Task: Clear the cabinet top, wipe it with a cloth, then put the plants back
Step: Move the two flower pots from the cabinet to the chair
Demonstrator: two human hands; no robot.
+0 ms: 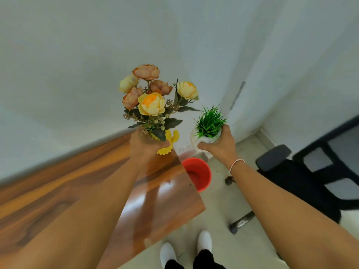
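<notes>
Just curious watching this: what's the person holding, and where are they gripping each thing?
The left hand grips the yellow vase of flowers around its body; the right hand grips the white pot of green grass around its side.

No text, label, brand, number or sign could be read anywhere in the view; every visible surface was plain or too blurred to tell.

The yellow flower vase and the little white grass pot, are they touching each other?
Apart. The head view shows bare wall and floor between the yellow flower vase in the left hand and the white grass pot in the right hand.
</notes>
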